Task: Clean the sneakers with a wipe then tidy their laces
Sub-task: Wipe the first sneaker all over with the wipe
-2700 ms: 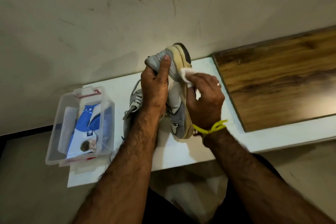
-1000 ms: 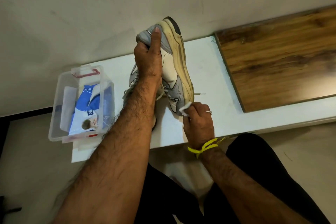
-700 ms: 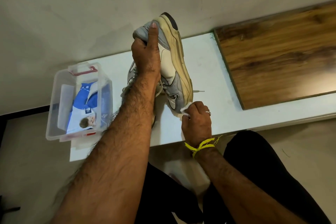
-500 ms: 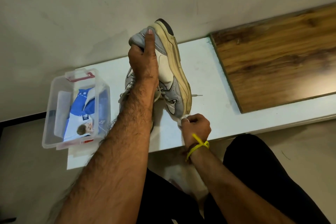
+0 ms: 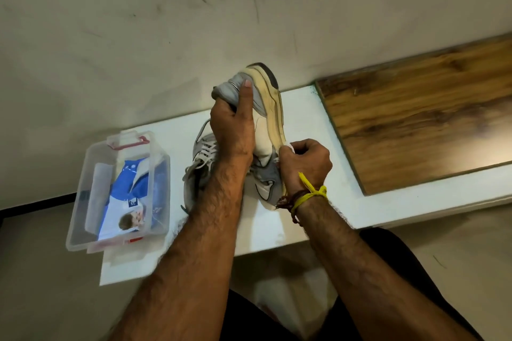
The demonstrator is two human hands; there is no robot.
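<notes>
My left hand [image 5: 232, 130] grips a grey and white sneaker [image 5: 267, 108] by its heel end, holding it tilted on its side above the white shelf [image 5: 318, 202], yellowed sole facing right. My right hand [image 5: 306, 163] is closed on a white wipe [image 5: 289, 147], pressed against the sole edge near the middle of the shoe. Only a small corner of the wipe shows between my fingers. A second grey sneaker [image 5: 201, 158] with white laces lies on the shelf behind my left forearm, partly hidden.
A clear plastic box [image 5: 119, 191] with a red-trimmed latch sits at the shelf's left end, holding a blue and white wipes pack [image 5: 130, 202]. A wooden panel [image 5: 421, 119] covers the shelf's right part. A scuffed wall rises just behind.
My right hand with the wipe has moved from the sneaker's toe end up along the sole edge to its middle. My left hand keeps the same grip.
</notes>
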